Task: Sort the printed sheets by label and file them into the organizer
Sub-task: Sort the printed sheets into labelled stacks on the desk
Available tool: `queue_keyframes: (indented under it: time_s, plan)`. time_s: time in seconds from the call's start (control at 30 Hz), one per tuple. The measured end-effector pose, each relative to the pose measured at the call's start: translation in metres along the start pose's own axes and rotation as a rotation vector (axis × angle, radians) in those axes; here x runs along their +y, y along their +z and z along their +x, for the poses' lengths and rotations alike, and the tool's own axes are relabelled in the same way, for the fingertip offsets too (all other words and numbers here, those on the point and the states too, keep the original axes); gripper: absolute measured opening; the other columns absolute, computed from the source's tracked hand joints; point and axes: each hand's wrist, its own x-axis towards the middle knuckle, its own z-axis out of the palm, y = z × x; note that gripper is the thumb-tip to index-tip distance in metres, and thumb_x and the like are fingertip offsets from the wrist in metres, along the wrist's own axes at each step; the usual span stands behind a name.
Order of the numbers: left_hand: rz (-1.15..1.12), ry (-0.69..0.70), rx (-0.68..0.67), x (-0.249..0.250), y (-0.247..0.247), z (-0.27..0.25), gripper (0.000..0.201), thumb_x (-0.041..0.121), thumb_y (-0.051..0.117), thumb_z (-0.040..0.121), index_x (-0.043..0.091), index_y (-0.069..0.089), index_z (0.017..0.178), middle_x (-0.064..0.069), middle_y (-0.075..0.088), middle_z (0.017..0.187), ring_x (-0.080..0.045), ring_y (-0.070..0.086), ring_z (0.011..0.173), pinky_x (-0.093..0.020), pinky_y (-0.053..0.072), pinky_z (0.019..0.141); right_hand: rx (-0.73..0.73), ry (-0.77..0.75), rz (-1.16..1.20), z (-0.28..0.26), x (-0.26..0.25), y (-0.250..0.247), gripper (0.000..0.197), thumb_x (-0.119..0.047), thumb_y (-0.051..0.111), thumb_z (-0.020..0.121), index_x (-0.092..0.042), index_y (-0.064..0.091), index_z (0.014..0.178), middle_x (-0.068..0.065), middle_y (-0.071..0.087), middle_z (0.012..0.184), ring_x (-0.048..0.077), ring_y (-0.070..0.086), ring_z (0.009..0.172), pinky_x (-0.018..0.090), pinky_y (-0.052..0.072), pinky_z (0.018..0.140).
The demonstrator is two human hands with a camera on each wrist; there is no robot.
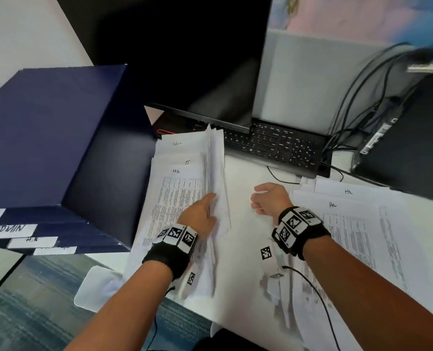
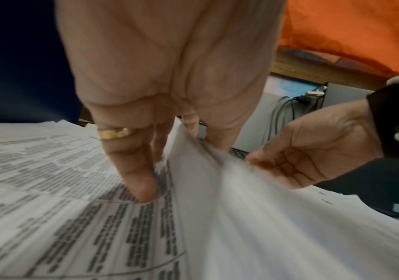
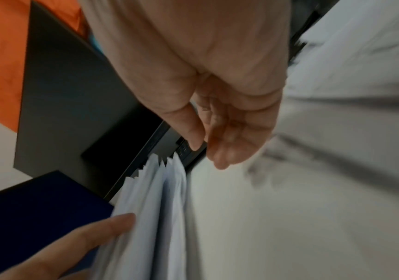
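Note:
A fanned stack of printed sheets (image 1: 177, 188) with handwritten labels at the top lies left of centre. My left hand (image 1: 210, 206) holds several sheets (image 1: 216, 168) turned up on edge along the stack's right side. In the left wrist view they (image 2: 217, 199) pass between my thumb and fingers, and my ringed finger (image 2: 133, 170) presses the printed page. My right hand (image 1: 263, 198) hovers over bare desk, loosely curled and holding nothing. A second pile of labelled sheets (image 1: 357, 224) lies to its right. The navy organizer (image 1: 45, 135) stands at left, white tabs (image 1: 10, 228) facing me.
A black keyboard (image 1: 273, 143) and a dark monitor (image 1: 197, 59) sit just behind the stacks. Cables (image 1: 357, 102) and a black computer case (image 1: 412, 148) crowd the right rear. The desk's front edge (image 1: 190, 307) runs below my wrists, with carpet beyond.

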Motion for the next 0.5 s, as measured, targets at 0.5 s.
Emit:
queue_keyframes:
  time_s: [0.5]
  plan:
    - [0.091,0.096,-0.076,0.111,0.101,0.012,0.042,0.029,0.051,0.093,0.012,0.049,0.131,-0.010,0.049,0.133,-0.025,0.049,0.120,-0.025,0.039,0.095,0.429,0.391,-0.622,-0.012,0.087,-0.210,0.047,-0.014,0.055,0.080,-0.007,0.045,0.125,0.020,0.049,0.128,0.037,0.050,0.114,0.042,0.042,0.097]
